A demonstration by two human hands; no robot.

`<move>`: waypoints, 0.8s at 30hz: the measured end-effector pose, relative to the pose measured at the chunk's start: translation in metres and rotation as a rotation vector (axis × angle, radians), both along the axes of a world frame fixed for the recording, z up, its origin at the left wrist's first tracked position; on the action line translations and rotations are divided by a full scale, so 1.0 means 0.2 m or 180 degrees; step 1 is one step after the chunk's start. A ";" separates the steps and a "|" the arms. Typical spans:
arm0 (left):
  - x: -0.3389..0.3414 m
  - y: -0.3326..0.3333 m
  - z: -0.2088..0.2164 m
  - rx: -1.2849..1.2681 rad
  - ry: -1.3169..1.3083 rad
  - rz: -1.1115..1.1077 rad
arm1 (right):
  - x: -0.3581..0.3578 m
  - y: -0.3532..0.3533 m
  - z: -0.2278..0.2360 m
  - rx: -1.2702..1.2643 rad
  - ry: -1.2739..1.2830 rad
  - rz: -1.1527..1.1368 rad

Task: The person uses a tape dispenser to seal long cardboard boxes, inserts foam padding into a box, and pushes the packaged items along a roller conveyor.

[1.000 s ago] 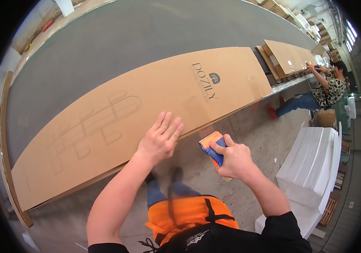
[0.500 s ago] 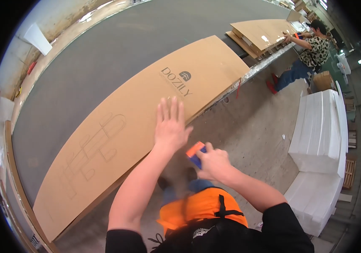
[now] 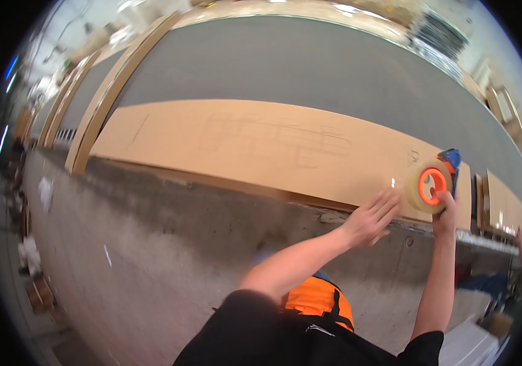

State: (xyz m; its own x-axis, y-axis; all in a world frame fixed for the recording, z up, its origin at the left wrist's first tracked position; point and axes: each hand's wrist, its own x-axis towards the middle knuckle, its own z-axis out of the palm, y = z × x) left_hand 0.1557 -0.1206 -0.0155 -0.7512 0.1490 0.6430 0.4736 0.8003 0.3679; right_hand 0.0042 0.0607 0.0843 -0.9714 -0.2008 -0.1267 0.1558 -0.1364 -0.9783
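Observation:
A long, flat cardboard box (image 3: 230,140) lies along the near edge of a grey table (image 3: 303,67), faint line drawings on its top. Over the box's right part, my right hand (image 3: 446,215) grips a blue and orange tape dispenser (image 3: 449,160), its wide tape roll (image 3: 418,190) facing me. My left hand (image 3: 372,218) is open with fingers stretched out, at the box's front edge just left of the roll. A small shiny patch (image 3: 393,182) shows on the cardboard beyond my left fingertips. Whether that palm presses on the box is hard to see.
A narrow cardboard carton (image 3: 111,91) lies across the table at the left. Beyond my right hand are more boxes (image 3: 508,207), with another person (image 3: 520,268) beside them. White wrapped blocks (image 3: 471,344) stand at lower right. Concrete floor (image 3: 151,268) runs along the table.
My view has swung toward the box's left end. The tape dispenser in my right hand went from beside the box, over the floor, to above its top. My left hand slid to the front edge.

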 end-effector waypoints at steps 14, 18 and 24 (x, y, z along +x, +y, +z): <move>1.26 -1.65 -0.07 -0.0548 -0.0407 0.3296 | 0.56 -1.26 0.10 0.2662 0.4061 0.1893; 1.31 -1.83 -0.06 -0.0611 -0.0715 0.2902 | 1.02 -2.00 0.14 0.2765 0.4048 0.3261; 1.64 -2.53 -0.07 -0.0880 -0.0565 0.1836 | 1.32 -2.60 -0.03 0.3434 0.4254 0.4320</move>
